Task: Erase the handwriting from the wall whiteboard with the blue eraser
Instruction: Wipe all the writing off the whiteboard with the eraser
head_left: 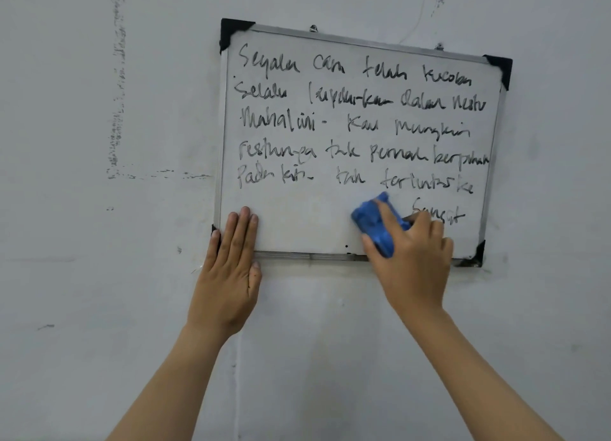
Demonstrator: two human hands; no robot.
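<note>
Blue eraser (377,224) pinched in right hand (411,258), pressed on whiteboard (297,222) near its bottom edge, just left of last word of handwriting (357,123). Left hand (231,268) flat, fingers straight, bracing whiteboard's lower left corner. Five full lines above untouched. Risk: board swinging on its top hooks (313,28) if bracing slips; smearing under light pressure.
</note>
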